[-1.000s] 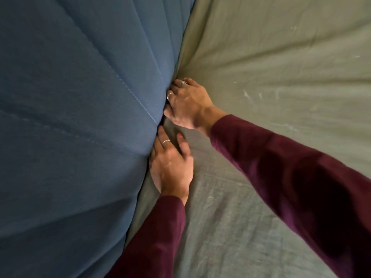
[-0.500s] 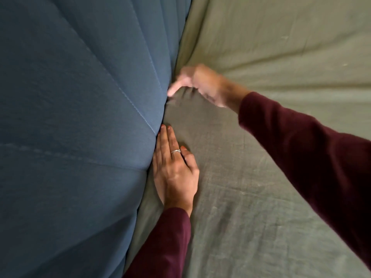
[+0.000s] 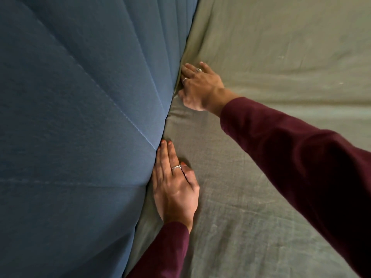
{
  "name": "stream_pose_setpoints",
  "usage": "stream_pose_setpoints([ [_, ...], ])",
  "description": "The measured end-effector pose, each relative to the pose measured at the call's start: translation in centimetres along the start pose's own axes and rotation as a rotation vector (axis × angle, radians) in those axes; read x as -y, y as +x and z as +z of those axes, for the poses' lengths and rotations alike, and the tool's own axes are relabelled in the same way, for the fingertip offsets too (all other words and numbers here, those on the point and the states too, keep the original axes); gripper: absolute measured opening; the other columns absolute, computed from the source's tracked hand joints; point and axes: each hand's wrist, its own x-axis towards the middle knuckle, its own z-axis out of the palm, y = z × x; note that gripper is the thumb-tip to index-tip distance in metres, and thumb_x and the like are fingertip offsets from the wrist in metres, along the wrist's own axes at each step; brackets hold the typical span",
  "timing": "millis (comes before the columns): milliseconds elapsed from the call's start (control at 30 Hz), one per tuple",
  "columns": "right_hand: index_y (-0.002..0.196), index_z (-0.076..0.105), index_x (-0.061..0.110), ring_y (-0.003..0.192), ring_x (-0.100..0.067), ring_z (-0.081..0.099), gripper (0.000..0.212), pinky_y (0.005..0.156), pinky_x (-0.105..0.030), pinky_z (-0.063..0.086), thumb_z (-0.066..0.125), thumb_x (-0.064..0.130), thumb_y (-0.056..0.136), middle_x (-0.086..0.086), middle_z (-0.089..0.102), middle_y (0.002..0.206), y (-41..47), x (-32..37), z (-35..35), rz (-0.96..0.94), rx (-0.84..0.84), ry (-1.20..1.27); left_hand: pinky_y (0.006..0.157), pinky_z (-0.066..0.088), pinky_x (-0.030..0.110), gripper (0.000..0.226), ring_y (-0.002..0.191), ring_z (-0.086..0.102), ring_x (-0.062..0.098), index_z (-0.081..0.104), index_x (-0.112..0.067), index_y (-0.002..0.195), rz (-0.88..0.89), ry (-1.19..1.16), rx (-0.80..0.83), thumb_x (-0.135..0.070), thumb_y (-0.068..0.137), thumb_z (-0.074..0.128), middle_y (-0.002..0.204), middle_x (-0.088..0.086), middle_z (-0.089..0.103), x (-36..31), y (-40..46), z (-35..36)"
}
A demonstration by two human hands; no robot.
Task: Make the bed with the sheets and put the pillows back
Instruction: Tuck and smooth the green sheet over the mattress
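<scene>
A grey-green sheet (image 3: 271, 57) covers the mattress across the right half of the view. A padded blue headboard (image 3: 80, 117) with stitched seams fills the left half. My left hand (image 3: 174, 187) lies flat on the sheet, fingers straight, along the seam where sheet meets headboard. My right hand (image 3: 198, 89) is farther along the same seam, its fingertips pushed into the gap between headboard and mattress and partly hidden there. Both arms wear dark red sleeves. No pillows are in view.
The sheet shows light wrinkles fanning out from the seam near my right hand. Nothing else lies on the bed in view.
My right hand lifted off the seam, moved farther along it and pressed its fingers back into the gap. My left hand stayed flat by the headboard.
</scene>
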Motion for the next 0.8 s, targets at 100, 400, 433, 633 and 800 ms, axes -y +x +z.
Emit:
stream_pose_setpoints([
  [100,0.144,0.041,0.012,0.148,-0.017,0.009,0.055,0.120,-0.044,0.003,0.025,0.041,0.100,-0.006,0.017,0.160,1.1,0.5,0.0,0.014,0.005,-0.007,0.112,0.029,0.030,0.053,0.139,0.034,0.017,0.038,-0.004,0.143,0.012,0.012,-0.003,-0.019,0.093,0.031,0.151,0.007,0.035,0.0,0.0,0.0],
  [400,0.148,0.034,0.029,0.147,-0.021,0.015,0.054,0.115,-0.056,-0.006,0.030,0.047,0.098,0.002,0.029,0.156,4.1,1.0,0.1,-0.015,0.093,-0.196,0.111,0.032,0.034,0.054,0.139,0.034,0.018,0.037,-0.004,0.144,0.025,0.023,0.028,-0.020,0.093,0.026,0.151,0.007,0.034,0.0,0.1,-0.1],
  [433,0.151,0.027,0.029,0.148,-0.020,0.011,0.057,0.115,-0.057,-0.008,0.026,0.050,0.098,0.003,0.023,0.158,4.3,0.9,0.3,-0.007,0.120,-0.227,0.111,0.031,0.034,0.054,0.138,0.034,0.018,0.036,-0.005,0.144,0.021,0.021,0.034,-0.020,0.093,0.027,0.152,0.006,0.033,0.0,0.1,-0.1],
  [633,0.149,0.031,0.022,0.147,-0.011,0.011,0.054,0.112,-0.056,-0.015,0.019,0.041,0.100,0.006,0.024,0.156,4.0,-0.3,1.3,0.020,0.051,0.033,0.111,0.031,0.033,0.055,0.137,0.037,0.020,0.036,-0.005,0.144,0.021,-0.005,0.052,-0.019,0.092,0.029,0.152,0.007,0.032,0.0,0.1,-0.1],
  [800,0.102,0.073,0.011,0.124,-0.017,0.050,0.035,0.118,-0.036,0.018,0.048,0.030,0.087,-0.006,0.066,0.118,4.4,-2.4,-0.2,0.198,-0.038,0.929,0.109,0.033,0.034,0.055,0.134,0.040,0.023,0.035,-0.005,0.144,0.026,-0.026,0.063,-0.021,0.092,0.029,0.153,0.007,0.031,0.1,0.1,-0.1],
])
